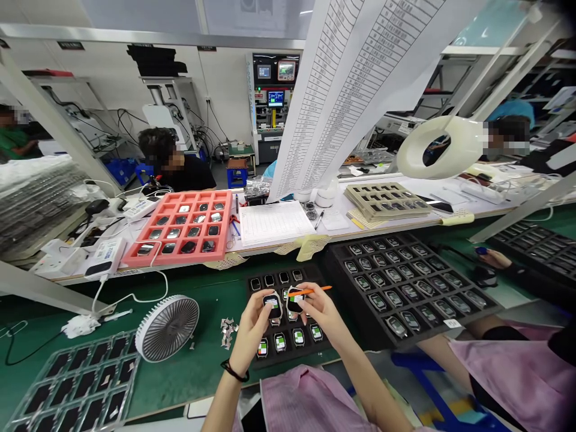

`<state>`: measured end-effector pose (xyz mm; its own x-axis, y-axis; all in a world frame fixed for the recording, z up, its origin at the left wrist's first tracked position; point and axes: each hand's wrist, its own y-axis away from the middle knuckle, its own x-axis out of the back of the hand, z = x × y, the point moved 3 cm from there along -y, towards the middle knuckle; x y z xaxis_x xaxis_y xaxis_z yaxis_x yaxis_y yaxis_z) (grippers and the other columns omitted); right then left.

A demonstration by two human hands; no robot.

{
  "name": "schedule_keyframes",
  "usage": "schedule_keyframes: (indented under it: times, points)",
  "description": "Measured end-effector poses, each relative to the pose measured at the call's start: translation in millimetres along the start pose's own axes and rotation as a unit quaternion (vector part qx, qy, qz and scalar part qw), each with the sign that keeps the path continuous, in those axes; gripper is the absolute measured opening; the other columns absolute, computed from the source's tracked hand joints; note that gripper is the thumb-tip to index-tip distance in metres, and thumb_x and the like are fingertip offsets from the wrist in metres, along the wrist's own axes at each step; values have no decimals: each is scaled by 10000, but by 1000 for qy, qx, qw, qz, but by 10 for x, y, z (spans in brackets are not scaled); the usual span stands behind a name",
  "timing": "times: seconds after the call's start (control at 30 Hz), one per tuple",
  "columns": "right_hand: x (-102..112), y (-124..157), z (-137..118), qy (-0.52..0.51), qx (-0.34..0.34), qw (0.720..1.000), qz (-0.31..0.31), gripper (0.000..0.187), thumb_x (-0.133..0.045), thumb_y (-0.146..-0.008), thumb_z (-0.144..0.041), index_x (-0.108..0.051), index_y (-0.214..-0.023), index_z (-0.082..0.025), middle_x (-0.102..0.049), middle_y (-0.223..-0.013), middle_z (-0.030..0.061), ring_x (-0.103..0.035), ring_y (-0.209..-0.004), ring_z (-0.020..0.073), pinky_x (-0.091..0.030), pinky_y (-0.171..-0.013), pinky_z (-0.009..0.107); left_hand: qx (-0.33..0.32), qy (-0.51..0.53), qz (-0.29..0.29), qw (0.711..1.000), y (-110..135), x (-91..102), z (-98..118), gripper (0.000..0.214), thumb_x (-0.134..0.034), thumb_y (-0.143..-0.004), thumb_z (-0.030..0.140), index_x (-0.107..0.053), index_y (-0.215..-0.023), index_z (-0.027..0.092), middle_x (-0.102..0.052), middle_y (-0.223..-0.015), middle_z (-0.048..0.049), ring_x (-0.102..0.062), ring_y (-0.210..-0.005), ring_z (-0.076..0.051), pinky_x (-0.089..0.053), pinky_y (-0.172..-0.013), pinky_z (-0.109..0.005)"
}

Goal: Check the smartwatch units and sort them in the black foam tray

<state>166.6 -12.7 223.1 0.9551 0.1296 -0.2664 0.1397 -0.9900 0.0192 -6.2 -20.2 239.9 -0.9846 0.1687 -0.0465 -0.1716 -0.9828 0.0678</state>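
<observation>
Black foam tray (288,357) of smartwatches under both hands, on green bench mat (207,306); L hand (254,333) pinches one watch (272,306), R hand (320,315) narrow grip on another watch (295,300) + orange pen (315,291), both just above tray

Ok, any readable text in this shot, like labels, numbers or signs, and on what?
Nothing can be read.
Too small: the hanging printed sheets.
Too small: the paper form on the bench.
Too small: the white label on the black tray.
Too small: the machine's screen.
</observation>
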Motion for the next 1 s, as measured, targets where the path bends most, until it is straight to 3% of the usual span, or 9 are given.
schedule_keyframes:
  times: [0.23, 0.43, 0.6, 0.73, 0.87, 1.0]
  points:
    - [23, 6, 23, 3, -18, 999, 35, 346, -719, -739, -408, -533, -968, -225, -641, -843, 11, -611, -526, 125, -407, -429, 226, 8, -18, 13, 1000, -9, 2, 12, 425, -481, -867, 529, -562, -1098, 182, -530, -773, 8, -361, -494, -60, -330, -486, -214]
    - [1, 21, -54, -9, -21, 999, 29, 293, -621, -803, -473, -564, -928, -214, -647, -781, 13, -616, -506, 142, -384, -410, 233, 19, -14, 1, 1000, -26, -10, -57, 396, -469, -880, 514, -580, -1044, 171, -572, -758, -14, -511, -565, -106, -336, -476, -210]
    - [4, 12, -60, -6, -18, 1000, 20, 310, -629, -798, -460, -561, -982, -221, -652, -846, 34, -625, -558, 150, -417, -429, 238, 14, -9, -15, 1000, -27, -11, -98, 433, -486, -875, 504, -536, -1156, 179, -541, -713, 10, -440, -512, -86, -357, -480, -216]
    - [25, -7, 14, 0, -5, 1000, 1, 357, -668, -779, -400, -555, -1077, -239, -635, -958, 51, -629, -619, 148, -463, -465, 245, -1, 27, -32, 999, -26, -21, -123, 510, -544, -854, 466, -433, -1282, 212, -585, -936, -47, -533, -652, -119, -409, -513, -214]
    - [42, -22, 72, -1, 2, 1000, -5, 408, -725, -730, -337, -550, -1088, -250, -635, -983, 47, -599, -568, 117, -469, -471, 243, -1, 46, -38, 998, -32, -26, -142, 532, -604, -824, 430, -411, -1276, 226, -579, -1110, -93, -596, -808, -161, -422, -525, -202]
    - [31, -18, 40, -1, -10, 1000, 11, 375, -723, -731, -363, -555, -1037, -227, -647, -895, 39, -635, -565, 143, -440, -428, 227, 9, 22, -16, 1000, -34, -12, -117, 443, -576, -830, 472, -500, -1167, 196, -604, -871, -39, -516, -572, -95, -387, -466, -195]
